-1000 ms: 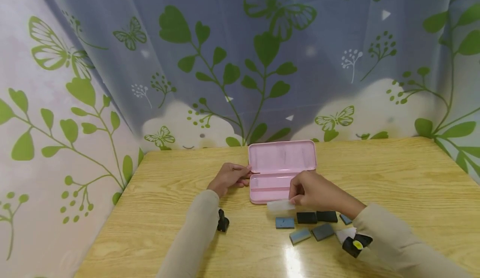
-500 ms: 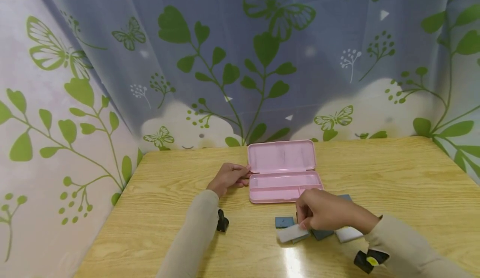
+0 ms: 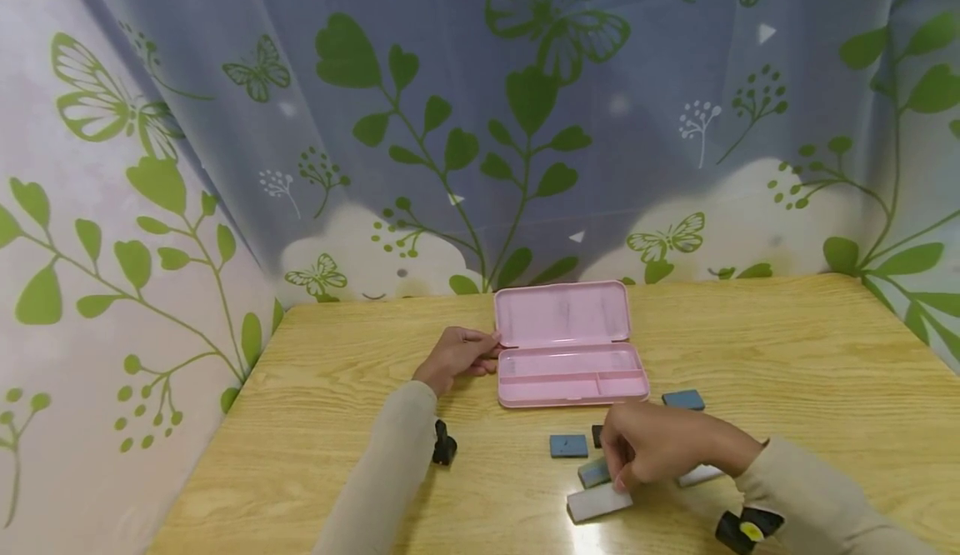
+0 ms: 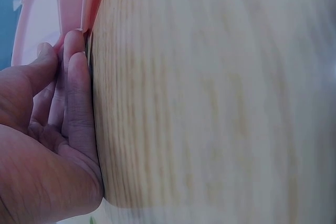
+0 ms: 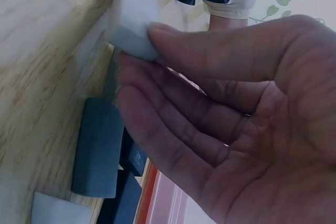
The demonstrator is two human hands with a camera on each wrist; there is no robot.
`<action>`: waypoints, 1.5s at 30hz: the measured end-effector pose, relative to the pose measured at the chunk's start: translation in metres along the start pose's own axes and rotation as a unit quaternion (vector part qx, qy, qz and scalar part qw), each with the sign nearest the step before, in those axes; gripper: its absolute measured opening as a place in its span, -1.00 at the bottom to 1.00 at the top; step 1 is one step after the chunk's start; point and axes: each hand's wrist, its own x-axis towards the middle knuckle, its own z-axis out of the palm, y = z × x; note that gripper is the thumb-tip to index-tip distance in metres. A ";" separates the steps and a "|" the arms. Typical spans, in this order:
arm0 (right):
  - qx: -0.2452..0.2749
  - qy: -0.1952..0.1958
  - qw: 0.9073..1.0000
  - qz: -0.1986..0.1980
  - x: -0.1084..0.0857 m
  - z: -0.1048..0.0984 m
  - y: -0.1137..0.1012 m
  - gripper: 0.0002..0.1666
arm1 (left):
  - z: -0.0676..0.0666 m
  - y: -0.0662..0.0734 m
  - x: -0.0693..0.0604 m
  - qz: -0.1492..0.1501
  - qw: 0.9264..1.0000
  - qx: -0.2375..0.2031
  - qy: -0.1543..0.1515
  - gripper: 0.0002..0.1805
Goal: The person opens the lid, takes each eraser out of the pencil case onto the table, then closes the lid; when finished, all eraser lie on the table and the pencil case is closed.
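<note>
A pink pencil case (image 3: 573,372) lies open at the table's middle, its lid (image 3: 562,313) tilted back. Fingertips of my left hand (image 3: 459,357) touch its left side near the hinge; in the left wrist view that hand (image 4: 60,108) has nearly straight fingers against the case's corner. Between thumb and fingers, my right hand (image 3: 656,438) pinches one end of a white eraser (image 3: 598,502), low at the table's front. The right wrist view shows this white eraser (image 5: 134,17) at the thumb tip. Behind it lies a blue-and-grey block (image 3: 595,473), partly covered by the right hand.
A blue block (image 3: 568,446) sits below the case, another blue one (image 3: 682,400) to its right. One white piece (image 3: 699,476) and a black block (image 3: 597,436) are partly hidden by the right hand. A patterned curtain (image 3: 420,122) hangs behind the table (image 3: 360,347).
My right hand has carried the white eraser from beside the case's front edge down towards the table's front, past the blue blocks. The left hand has stayed at the case.
</note>
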 end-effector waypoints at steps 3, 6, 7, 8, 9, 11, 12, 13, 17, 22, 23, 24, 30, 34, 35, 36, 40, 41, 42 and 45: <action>-0.016 -0.005 1.000 0.001 0.000 0.001 0.001 -0.75 | 0.000 -0.001 0.001 0.000 1.000 0.000 0.002 -0.69; -0.021 -0.013 1.000 0.000 0.000 0.001 0.002 -0.74 | 0.000 -0.001 0.001 0.000 1.000 -0.004 0.002 -0.69; -0.021 -0.015 1.000 0.002 0.000 0.002 0.003 -0.74 | 0.000 0.000 0.001 0.000 1.000 -0.005 0.003 -0.70; -0.024 -0.016 1.000 0.004 0.000 0.002 0.003 -0.74 | 0.000 0.000 0.001 0.000 1.000 -0.004 0.003 -0.70; -0.028 -0.016 0.999 0.003 0.001 0.002 0.003 -0.74 | 0.000 0.000 0.001 -0.002 1.000 -0.005 0.004 -0.70; -0.038 -0.013 0.999 0.005 0.001 0.002 0.004 -0.75 | 0.001 -0.001 0.001 -0.002 1.000 -0.002 0.006 -0.70; -0.044 -0.011 0.999 0.005 0.001 0.002 0.003 -0.75 | 0.001 -0.001 0.001 0.000 1.000 -0.001 0.007 -0.70; -0.046 -0.010 0.999 0.007 0.001 0.001 0.003 -0.75 | 0.001 -0.001 0.001 0.000 1.000 -0.002 0.008 -0.70; -0.043 -0.007 0.999 0.012 0.000 -0.001 0.003 -0.76 | 0.001 -0.001 0.001 0.003 1.000 -0.009 0.008 -0.70; -0.023 -0.007 1.000 0.016 -0.002 -0.007 0.001 -0.75 | 0.001 -0.001 0.000 0.002 1.000 -0.019 0.006 -0.71; -0.018 -0.007 1.000 0.017 -0.003 -0.009 0.001 -0.76 | 0.001 -0.001 -0.001 0.001 1.000 -0.022 0.006 -0.71; -0.012 -0.005 1.000 0.022 -0.004 -0.012 0.001 -0.75 | 0.001 -0.001 -0.001 0.002 1.000 -0.025 0.005 -0.71; 0.015 0.031 0.999 0.039 -0.007 -0.029 0.008 -0.86 | -0.001 -0.003 -0.005 0.020 0.999 -0.035 0.000 -0.68; -0.011 0.097 0.994 0.052 -0.008 -0.043 0.016 -0.92 | -0.004 -0.001 -0.008 0.041 0.999 -0.028 0.009 -0.68; -0.020 0.117 0.991 0.062 -0.008 -0.046 0.018 -0.92 | -0.005 0.000 -0.010 0.050 0.998 -0.025 0.016 -0.68; -0.028 0.137 0.988 0.071 -0.008 -0.049 0.020 -0.91 | -0.006 0.002 -0.011 0.058 0.998 -0.021 0.023 -0.68; -0.048 0.200 0.971 0.123 -0.007 -0.060 0.030 -0.76 | -0.010 0.007 -0.014 0.081 0.995 -0.028 0.052 -0.65; -0.050 0.211 0.966 0.138 -0.007 -0.062 0.032 -0.70 | -0.011 0.009 -0.015 0.083 0.995 -0.032 0.054 -0.63; -0.053 0.222 0.962 0.151 -0.006 -0.064 0.035 -0.64 | -0.011 0.010 -0.015 0.084 0.994 -0.034 0.057 -0.60; -0.042 0.244 0.950 0.189 -0.002 -0.068 0.041 -0.41 | -0.009 0.016 -0.016 0.087 0.994 -0.026 0.058 -0.47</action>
